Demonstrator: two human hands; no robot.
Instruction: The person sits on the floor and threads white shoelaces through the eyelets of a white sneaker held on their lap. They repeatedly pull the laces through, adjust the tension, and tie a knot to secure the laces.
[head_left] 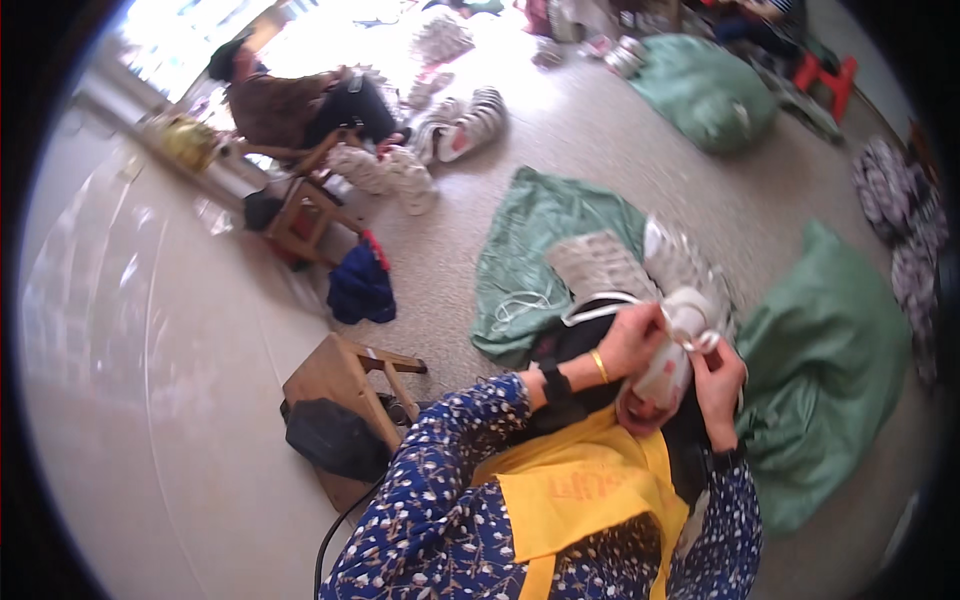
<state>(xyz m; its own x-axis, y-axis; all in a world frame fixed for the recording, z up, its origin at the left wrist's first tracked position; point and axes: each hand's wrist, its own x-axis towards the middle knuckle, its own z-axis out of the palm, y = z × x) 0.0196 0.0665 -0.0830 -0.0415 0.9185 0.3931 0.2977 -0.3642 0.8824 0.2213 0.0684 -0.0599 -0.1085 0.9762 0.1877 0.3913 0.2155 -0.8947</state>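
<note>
A white shoe with pinkish-red parts rests on my lap, between my two hands. My left hand is closed in a pinch at the shoe's upper left side, with a white shoelace looping away from it to the left. On the other side, my right hand pinches a white lace near the shoe's opening. My fingertips partly hide the lace ends. Just beyond my hands lie a beige-grey bundle of stacked shoe pieces and a paler row of similar pieces.
Green sacks lie ahead, to the right and farther off. At left stands a wooden stool with a black bag. Another person sits at the far left near shoe bundles. A red stool stands far right.
</note>
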